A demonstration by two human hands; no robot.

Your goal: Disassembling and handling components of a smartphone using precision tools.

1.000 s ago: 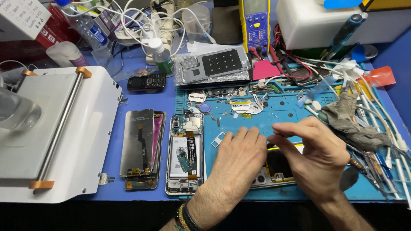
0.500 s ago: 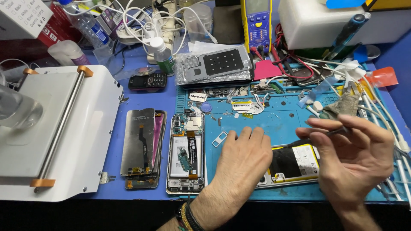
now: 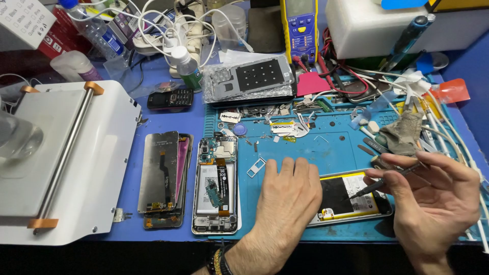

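1. Pinching a thin dark tool (image 3: 395, 178), the right hand (image 3: 433, 203) is angling its tip at the opened phone (image 3: 351, 201).
2. Left hand (image 3: 288, 196) is lying flat and empty, steadying that phone on the blue mat (image 3: 331, 145).

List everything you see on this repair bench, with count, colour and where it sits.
Open phone: one, black and yellow inside, on the mat under both hands.
Tool: one, dark, thin, tip on the open phone.
Phone frame: one, boards exposed, mat's left edge.
Screens: a stack, dark, left of the phone frame.
Mat: one, blue, centre.
Machine: one, white, far left.
Back cover: one, grey, above the mat.
Keypad phone: one, black, beside the back cover.
Multimeter: one, yellow and blue, top centre.
Rag: one, grey, right.
Left hand: flat on the mat, touching the open phone.
Right hand: grip on the tool.
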